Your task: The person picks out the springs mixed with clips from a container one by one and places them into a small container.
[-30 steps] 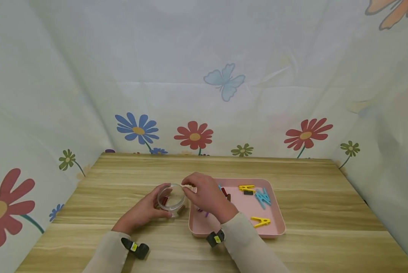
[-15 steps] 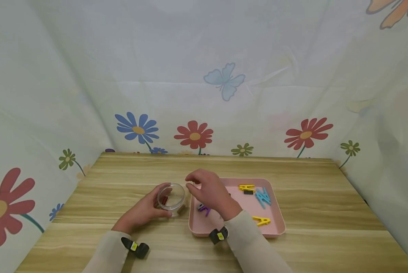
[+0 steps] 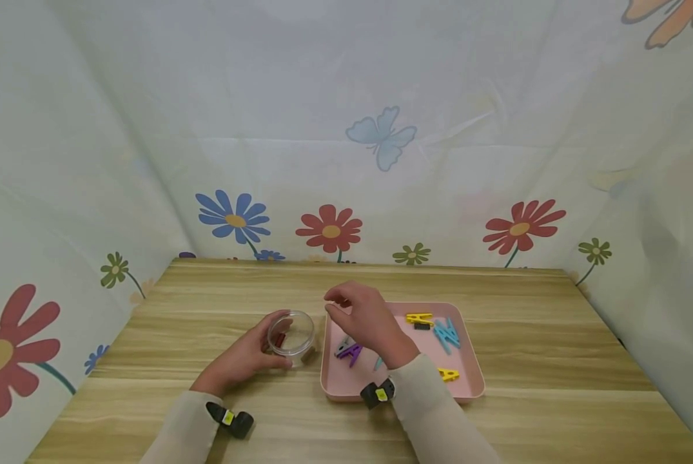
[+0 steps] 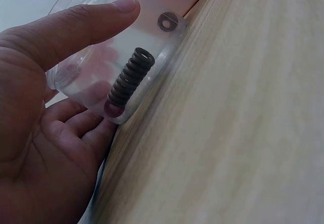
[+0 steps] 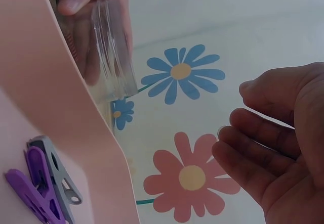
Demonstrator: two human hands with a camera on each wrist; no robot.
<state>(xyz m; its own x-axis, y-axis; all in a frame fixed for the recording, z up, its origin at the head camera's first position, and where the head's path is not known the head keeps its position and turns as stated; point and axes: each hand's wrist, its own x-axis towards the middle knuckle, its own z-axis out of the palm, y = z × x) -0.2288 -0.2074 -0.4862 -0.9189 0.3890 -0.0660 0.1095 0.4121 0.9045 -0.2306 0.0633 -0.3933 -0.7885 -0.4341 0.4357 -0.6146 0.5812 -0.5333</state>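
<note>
My left hand (image 3: pixel 247 354) grips a clear round jar (image 3: pixel 291 335) standing on the table, thumb on the near side. Through its wall in the left wrist view show a dark coiled spring (image 4: pixel 130 78), a small ring-shaped piece (image 4: pixel 167 21) and a reddish piece (image 4: pixel 114 109) beneath the spring. My right hand (image 3: pixel 366 322) hovers over the left part of the pink tray (image 3: pixel 346 390), fingers loosely bent and holding nothing. Below it in the tray lie a purple clothespin (image 3: pixel 351 352) and a grey clothespin (image 5: pixel 59 176), side by side.
The tray also holds yellow clothespins (image 3: pixel 419 318), blue clothespins (image 3: pixel 447 336) and a dark spring (image 3: pixel 421 327). It stands on the wooden table (image 3: pixel 253 283) just right of the jar. A flower-printed cloth (image 3: pixel 450 212) hangs behind the table.
My right hand has moved away from the jar, to the right and slightly back over the tray, uncovering the purple and grey clothespins. The left hand and jar have stayed put.
</note>
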